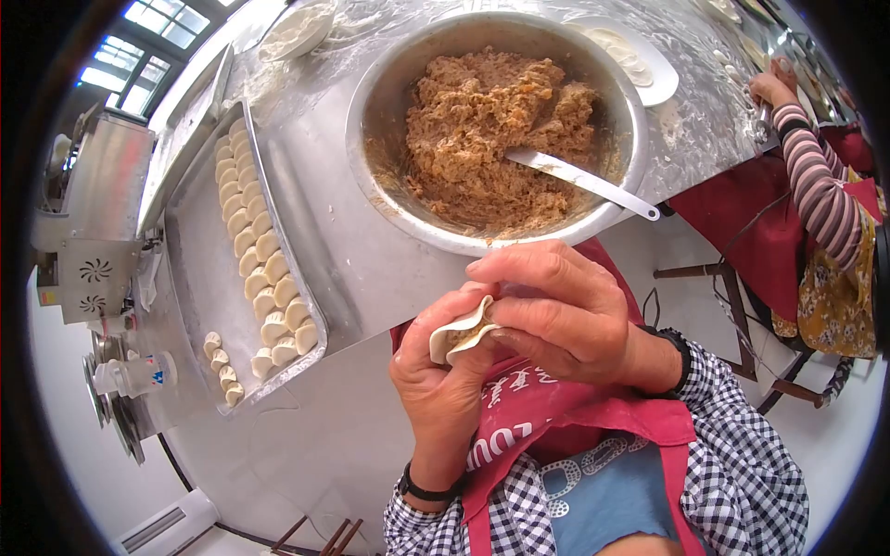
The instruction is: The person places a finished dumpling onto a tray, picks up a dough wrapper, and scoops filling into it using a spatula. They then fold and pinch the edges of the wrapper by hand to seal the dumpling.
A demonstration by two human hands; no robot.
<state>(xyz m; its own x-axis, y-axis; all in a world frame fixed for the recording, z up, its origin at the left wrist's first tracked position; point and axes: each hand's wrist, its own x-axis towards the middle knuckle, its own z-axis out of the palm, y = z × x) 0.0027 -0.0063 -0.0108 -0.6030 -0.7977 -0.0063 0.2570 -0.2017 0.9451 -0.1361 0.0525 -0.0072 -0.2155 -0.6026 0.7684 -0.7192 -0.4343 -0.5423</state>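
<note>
Between my two hands is a dumpling (pixel 461 335), its pale wrapper folded partly round some brown filling, with the top edge still gaping. My left hand (pixel 436 361) cups it from the left, fingers closed about the wrapper. From the right, my right hand (pixel 565 310) pinches the wrapper's edge between thumb and fingers. Just beyond my hands stands a large metal bowl (pixel 371 171) of brown minced filling (pixel 491 120). A white spatula (pixel 584 183) rests in it, its handle lying over the near right rim.
Left of the bowl, a metal tray (pixel 199 287) holds rows of folded dumplings (pixel 264 246). A white plate (pixel 658 79) with wrappers sits behind the bowl on the floury table (pixel 320 120). At the right, a co-worker's hands (pixel 774 85) work by the table; a stool (pixel 732 306) stands below.
</note>
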